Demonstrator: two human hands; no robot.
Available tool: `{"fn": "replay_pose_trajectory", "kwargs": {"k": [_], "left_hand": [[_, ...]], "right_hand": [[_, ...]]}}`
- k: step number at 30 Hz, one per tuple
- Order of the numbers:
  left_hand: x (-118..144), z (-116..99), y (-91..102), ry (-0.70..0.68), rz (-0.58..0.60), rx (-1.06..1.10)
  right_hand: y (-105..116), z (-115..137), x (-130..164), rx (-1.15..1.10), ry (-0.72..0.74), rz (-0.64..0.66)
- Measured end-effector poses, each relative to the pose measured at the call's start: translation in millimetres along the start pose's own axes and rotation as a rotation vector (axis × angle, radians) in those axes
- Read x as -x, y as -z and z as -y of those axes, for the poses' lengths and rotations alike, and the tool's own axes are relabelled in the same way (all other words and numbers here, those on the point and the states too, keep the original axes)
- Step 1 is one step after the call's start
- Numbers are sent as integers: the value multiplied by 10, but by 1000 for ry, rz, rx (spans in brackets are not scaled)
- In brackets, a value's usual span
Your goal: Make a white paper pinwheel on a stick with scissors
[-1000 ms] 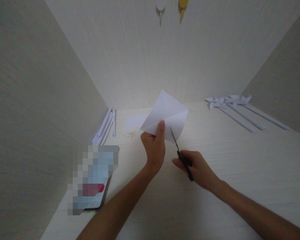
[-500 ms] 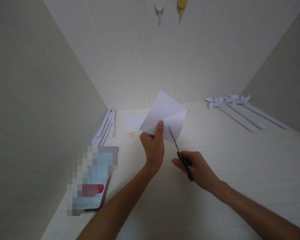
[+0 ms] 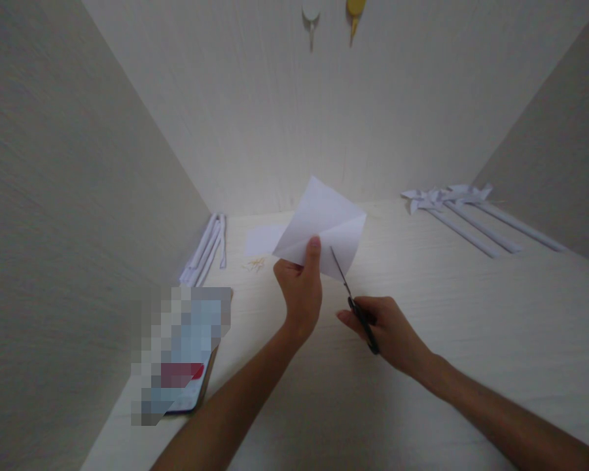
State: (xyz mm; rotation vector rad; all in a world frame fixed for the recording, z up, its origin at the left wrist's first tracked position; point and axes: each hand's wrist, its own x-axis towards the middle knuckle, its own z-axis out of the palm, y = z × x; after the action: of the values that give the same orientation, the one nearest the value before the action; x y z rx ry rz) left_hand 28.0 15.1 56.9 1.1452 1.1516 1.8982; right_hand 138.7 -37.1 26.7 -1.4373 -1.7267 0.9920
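Note:
My left hand point(image 3: 300, 291) pinches the lower corner of a creased white square of paper point(image 3: 324, 222), holding it up above the pale tabletop point(image 3: 446, 314). My right hand point(image 3: 390, 330) grips black-handled scissors point(image 3: 351, 297). Their blades point up and left, and the tip sits against the paper's lower edge, just right of my left thumb.
A phone point(image 3: 184, 353) with a lit screen lies at the front left. Rolled white paper sticks point(image 3: 207, 248) lie by the left wall, a small paper piece point(image 3: 262, 240) and tiny yellowish pins point(image 3: 255, 263) behind. Finished paper pinwheels point(image 3: 464, 209) lie at the back right. Walls close in on three sides.
Paper, both hands and scissors have shifted very slightly to the left. Both grips are unchanged.

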Motion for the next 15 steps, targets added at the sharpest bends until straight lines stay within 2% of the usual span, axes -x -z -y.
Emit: {"fn": "replay_pose_trajectory", "kwargs": {"k": [15], "left_hand": [[-6, 6, 2, 6, 5, 18]], "right_hand": [[2, -3, -3, 31, 7, 2]]}}
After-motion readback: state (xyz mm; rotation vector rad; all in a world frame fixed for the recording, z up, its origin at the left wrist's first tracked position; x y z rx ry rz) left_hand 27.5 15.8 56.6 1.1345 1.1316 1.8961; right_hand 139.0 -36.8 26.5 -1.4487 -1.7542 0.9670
